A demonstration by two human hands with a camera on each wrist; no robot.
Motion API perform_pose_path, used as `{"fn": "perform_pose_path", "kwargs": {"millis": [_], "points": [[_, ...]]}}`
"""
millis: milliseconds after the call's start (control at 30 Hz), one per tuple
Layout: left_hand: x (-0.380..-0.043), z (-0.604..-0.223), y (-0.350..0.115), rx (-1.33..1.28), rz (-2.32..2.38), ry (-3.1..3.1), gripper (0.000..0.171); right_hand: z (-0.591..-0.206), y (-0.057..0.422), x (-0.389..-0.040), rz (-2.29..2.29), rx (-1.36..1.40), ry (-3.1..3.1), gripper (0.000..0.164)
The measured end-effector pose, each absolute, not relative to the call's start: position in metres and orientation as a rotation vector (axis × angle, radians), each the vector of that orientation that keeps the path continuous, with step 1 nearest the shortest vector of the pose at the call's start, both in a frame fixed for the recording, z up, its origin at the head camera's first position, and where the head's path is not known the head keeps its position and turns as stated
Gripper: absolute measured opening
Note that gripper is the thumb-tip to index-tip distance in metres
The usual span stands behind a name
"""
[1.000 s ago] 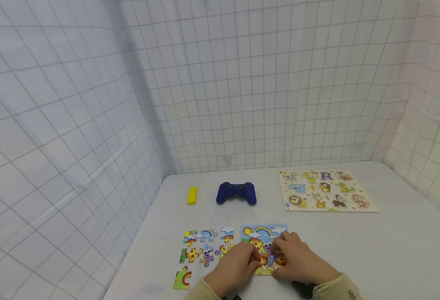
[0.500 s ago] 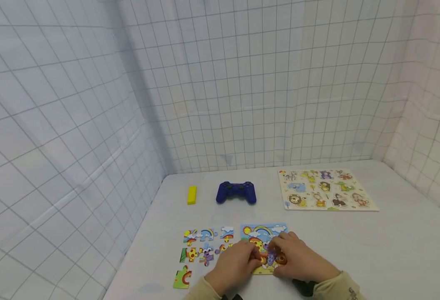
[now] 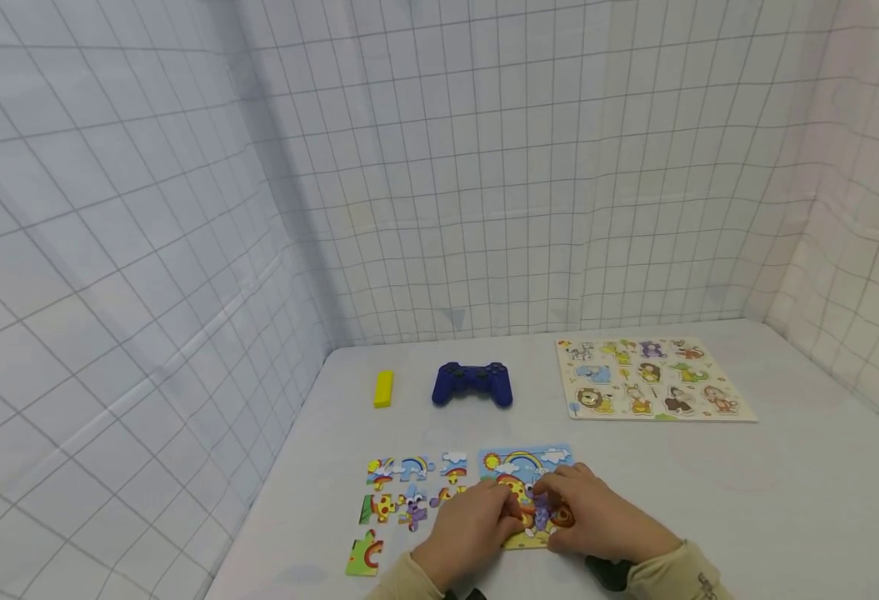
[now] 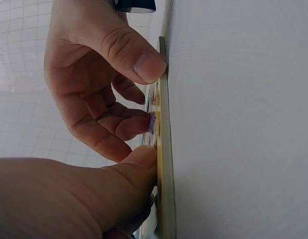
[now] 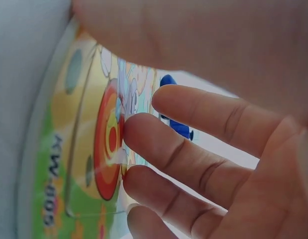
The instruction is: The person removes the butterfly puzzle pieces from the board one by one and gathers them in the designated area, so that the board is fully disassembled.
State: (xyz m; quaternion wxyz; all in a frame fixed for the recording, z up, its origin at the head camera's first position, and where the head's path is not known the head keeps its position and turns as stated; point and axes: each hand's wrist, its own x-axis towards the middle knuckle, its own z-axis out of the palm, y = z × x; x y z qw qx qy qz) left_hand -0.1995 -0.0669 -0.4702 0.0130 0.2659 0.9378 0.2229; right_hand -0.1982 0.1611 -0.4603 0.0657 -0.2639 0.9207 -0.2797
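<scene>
In the head view, a square picture puzzle board (image 3: 526, 540) lies flat near the table's front, showing a rainbow, a mushroom and a snail. My left hand (image 3: 471, 525) is over its lower left side. The left wrist view shows the left thumb (image 4: 141, 158) touching the front edge; the other left fingers are mostly hidden. From the right, my right hand (image 3: 602, 517) touches the board. Its fingers (image 5: 154, 134), loosely bent and spread, rest on the picture, while the thumb is at the front edge. Loose jigsaw pieces (image 3: 413, 469) lie to the left, one partly behind the left hand.
Beyond the board are a blue game controller (image 3: 472, 383) and a yellow block (image 3: 383, 389). An animal peg board (image 3: 652, 380) lies at the back right. Grid-patterned white cloth (image 3: 439, 208) rises behind the table and along both sides.
Both hands stay on the board with barely any movement. The right hand and the board have shifted very slightly; the loose pieces lie as before.
</scene>
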Motion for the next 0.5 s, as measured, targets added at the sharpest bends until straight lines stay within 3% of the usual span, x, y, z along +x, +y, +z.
{"fn": "perform_pose_path", "kwargs": {"millis": [500], "points": [[-0.2003,-0.4716,-0.0667,0.821,0.686,2.927,0.014,-0.4611,0.1636,-0.1978,-0.882,-0.840,2.744,0.054]]}}
